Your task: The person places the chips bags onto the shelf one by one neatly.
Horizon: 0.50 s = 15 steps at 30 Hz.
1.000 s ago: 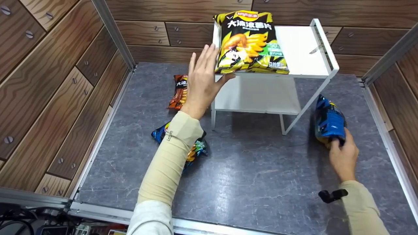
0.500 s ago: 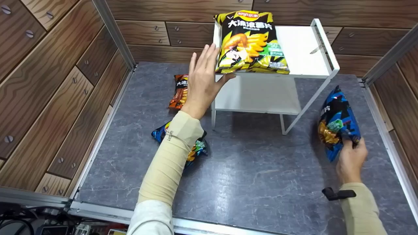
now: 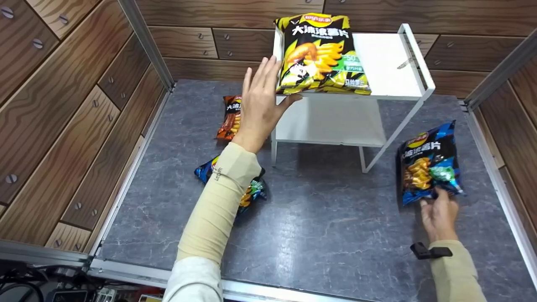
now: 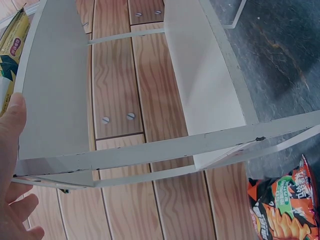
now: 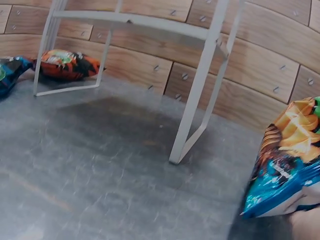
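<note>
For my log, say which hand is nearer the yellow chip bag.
Left. The left hand is just beside the yellow chip bag, by the white shelf; the right hand is lower, farther right, gripping a blue bag.

A black-and-yellow foil bag [image 3: 321,54] is perched left on the white metal rack [image 3: 386,63]; right of that, a blue-and-black foil bag [image 3: 428,161] is held; left, a second blue-and-black foil bag [image 3: 256,188] is laid before an orange foil bag [image 3: 229,119].

Bright light fell on glossy surfaces.
Glare streaked the floor [image 3: 327,235] and whitened the yellow bag [image 3: 321,56]; shadow darkened below the shelf [image 3: 340,119].
</note>
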{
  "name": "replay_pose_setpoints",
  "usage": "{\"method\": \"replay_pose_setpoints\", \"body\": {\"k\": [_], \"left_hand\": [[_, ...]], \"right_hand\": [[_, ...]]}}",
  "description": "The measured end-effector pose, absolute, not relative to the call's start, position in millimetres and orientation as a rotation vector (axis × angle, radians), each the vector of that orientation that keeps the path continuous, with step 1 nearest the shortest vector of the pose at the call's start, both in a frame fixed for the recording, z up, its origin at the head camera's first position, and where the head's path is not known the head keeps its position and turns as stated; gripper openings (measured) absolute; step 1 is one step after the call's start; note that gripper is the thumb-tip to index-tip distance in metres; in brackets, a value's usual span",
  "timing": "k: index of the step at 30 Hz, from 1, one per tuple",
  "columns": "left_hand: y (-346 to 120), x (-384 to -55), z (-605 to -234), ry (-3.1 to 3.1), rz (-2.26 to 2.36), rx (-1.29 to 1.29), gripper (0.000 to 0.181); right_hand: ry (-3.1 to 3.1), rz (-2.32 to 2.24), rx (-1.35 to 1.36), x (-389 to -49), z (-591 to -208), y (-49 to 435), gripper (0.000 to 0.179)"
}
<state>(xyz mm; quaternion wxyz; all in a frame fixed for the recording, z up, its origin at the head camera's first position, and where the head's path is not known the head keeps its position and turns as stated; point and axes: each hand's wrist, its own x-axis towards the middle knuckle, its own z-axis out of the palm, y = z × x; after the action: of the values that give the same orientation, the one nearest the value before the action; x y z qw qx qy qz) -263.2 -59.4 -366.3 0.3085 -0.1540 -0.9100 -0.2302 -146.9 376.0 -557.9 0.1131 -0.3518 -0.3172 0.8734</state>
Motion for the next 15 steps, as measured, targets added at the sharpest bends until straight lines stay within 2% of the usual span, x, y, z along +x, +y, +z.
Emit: {"method": "replay_pose_setpoints", "body": {"k": [6, 15], "left_hand": [[-59.3, -263.3, -367.0, -2.404, -0.604, -0.409, 0.084], [-59.7, -263.6, -367.3, -2.403, -0.607, -0.408, 0.084]], "right_hand": [[-0.964, 2.762, -1.05, -146.4, -565.8, 377.6, 0.066], [-1.219, 2.873, -1.159, -140.9, -562.9, 390.1, 0.078]]}}
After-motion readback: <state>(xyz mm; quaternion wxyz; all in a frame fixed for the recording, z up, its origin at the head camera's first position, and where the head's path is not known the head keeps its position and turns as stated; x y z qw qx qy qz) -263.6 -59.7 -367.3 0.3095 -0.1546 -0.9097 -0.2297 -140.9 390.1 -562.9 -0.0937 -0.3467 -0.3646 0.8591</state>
